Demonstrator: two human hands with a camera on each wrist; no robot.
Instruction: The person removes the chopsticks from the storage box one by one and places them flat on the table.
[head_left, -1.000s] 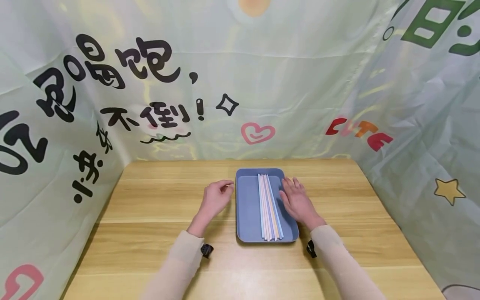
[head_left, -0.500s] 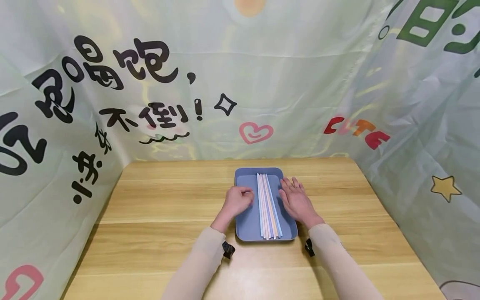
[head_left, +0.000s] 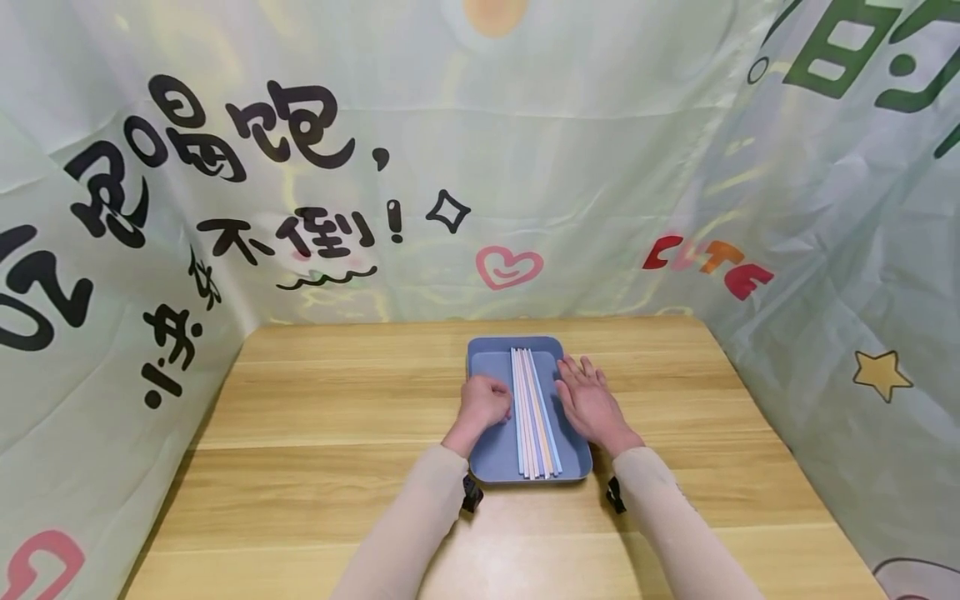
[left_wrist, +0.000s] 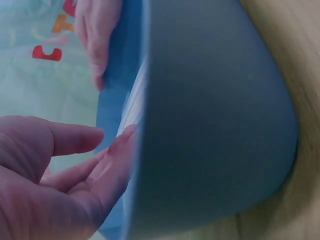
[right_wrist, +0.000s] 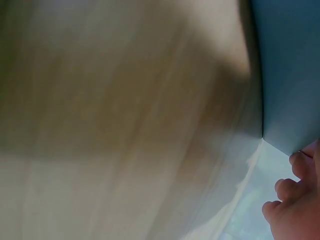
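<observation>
A blue-grey rectangular tray (head_left: 491, 454) holds a bundle of pastel straws (head_left: 534, 417), lying lengthwise side by side. My left hand (head_left: 484, 402) reaches over the tray's left side, its fingertips close beside the straws. In the left wrist view, the left thumb (left_wrist: 77, 139) stands apart from the bent fingers, which dip behind the tray wall (left_wrist: 210, 110) near the straws. My right hand (head_left: 592, 406) rests along the tray's right rim with fingers extended. The right wrist view catches only its fingertips (right_wrist: 287, 189) by the tray's outer wall (right_wrist: 290, 75).
The tray stands on a wooden table (head_left: 322, 400) near its back edge. Printed fabric (head_left: 420, 150) with lettering, a heart and a star hangs behind and along both sides. Black wrist cameras (head_left: 472, 495) sit below both sleeves.
My left hand has moved right, from outside the tray to over its left part beside the straws. The right hand stays on the rim, and the head view shifts slightly.
</observation>
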